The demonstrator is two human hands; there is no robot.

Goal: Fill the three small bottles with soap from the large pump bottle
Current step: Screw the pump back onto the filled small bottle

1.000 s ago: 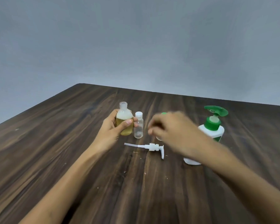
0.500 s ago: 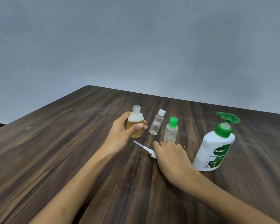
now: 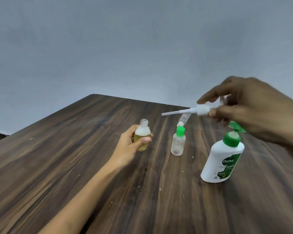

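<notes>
Wall: plain grey, filling the upper half of the view behind everything.
Tabletop: dark wood grain, with its far corner pointing away; small pale specks are scattered on it.
Right hand: raised well above the tabletop and blurred; its fingertips pinch the head end of the white pump.
Left hand: low, with the forearm reaching in from the bottom edge; fingers and thumb are curled round the yellow-filled bottle, the thumb across its front.
Large pump bottle: white body, green collar and green pump head, with a green Dettol label. It stands on the tabletop at the right, leaning in this wide view, partly under the right hand.
White pump: a loose dispenser head with a long thin dip tube, held roughly level in the air, the tube pointing left.
Yellow-filled bottle: small, clear and uncapped, upright in the left hand, holding yellowish liquid with a pale layer on top.
Green-capped bottle: small, clear and upright on the tabletop between the left hand and the large pump bottle, apart from both.
White-capped bottle: small and clear, just behind the green-capped bottle, partly hidden by the pump; whether it lies or stands is unclear.
</notes>
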